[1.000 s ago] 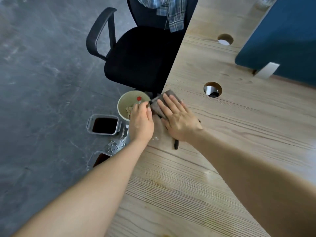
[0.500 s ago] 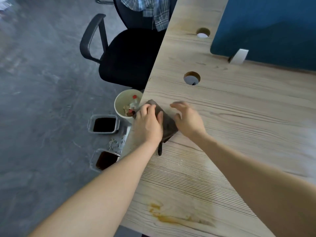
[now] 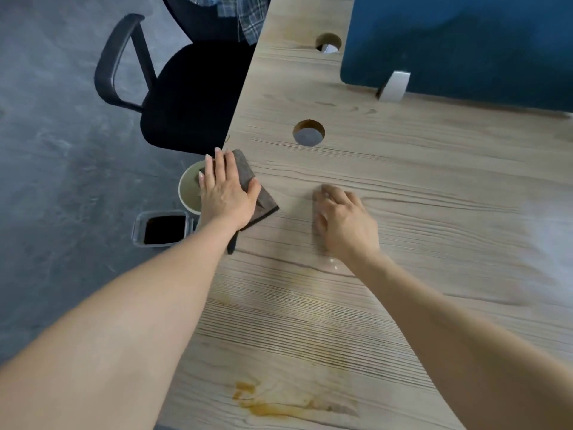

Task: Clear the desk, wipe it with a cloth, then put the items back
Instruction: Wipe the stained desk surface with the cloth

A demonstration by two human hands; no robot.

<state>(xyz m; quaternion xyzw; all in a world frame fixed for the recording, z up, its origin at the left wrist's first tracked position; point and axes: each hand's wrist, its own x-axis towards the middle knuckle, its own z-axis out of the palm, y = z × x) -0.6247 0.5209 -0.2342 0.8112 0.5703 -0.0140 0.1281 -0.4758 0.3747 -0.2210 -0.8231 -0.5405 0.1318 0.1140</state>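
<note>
A dark grey-brown cloth [image 3: 248, 178] lies at the left edge of the wooden desk [image 3: 403, 243]. My left hand [image 3: 224, 192] presses flat on it with straight fingers reaching over the edge. My right hand [image 3: 344, 221] hovers or rests on the bare wood to the right of the cloth, fingers loosely curled, holding nothing. An orange-brown stain [image 3: 273, 405] marks the desk near its front edge.
On the floor beside the desk stand a pale round bin [image 3: 187, 190], partly hidden by my left hand, and a clear tray of dark liquid [image 3: 162, 229]. A black office chair [image 3: 186, 94] stands behind. A blue divider [image 3: 465, 45] and two cable holes [image 3: 309, 133] lie beyond.
My right hand has let go of the cloth and moved right onto bare wood. My left hand now lies flat on the cloth. The view has shifted, showing the stain.
</note>
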